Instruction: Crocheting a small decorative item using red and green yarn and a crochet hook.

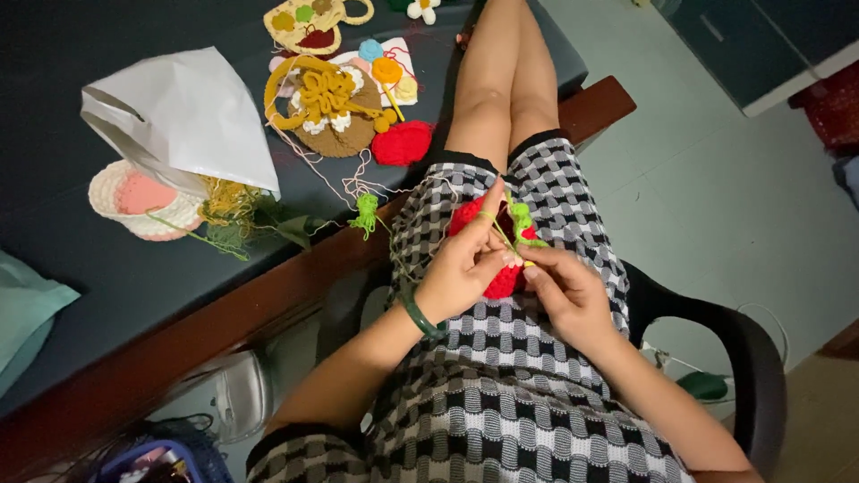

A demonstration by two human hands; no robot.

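Observation:
On my lap, my left hand (461, 268) grips a red crocheted piece (504, 279) with a green crocheted edge (523, 219), its forefinger raised with yellow-green yarn running over it. A dark green bangle (419, 318) circles that wrist. My right hand (565, 292) pinches a yellow crochet hook (529, 263) at the piece, fingers closed. Much of the red piece is hidden behind both hands. I wear a black, white and grey checked dress, and my legs stretch onto the dark table.
The dark table (107, 286) holds a white paper bag (183, 116), a cream and pink crocheted basket (139, 201), a brown and yellow crocheted piece (333, 105), a red crocheted round (402, 143), small flowers and loose yarn (362, 213). A black chair arm (716, 322) curves at my right.

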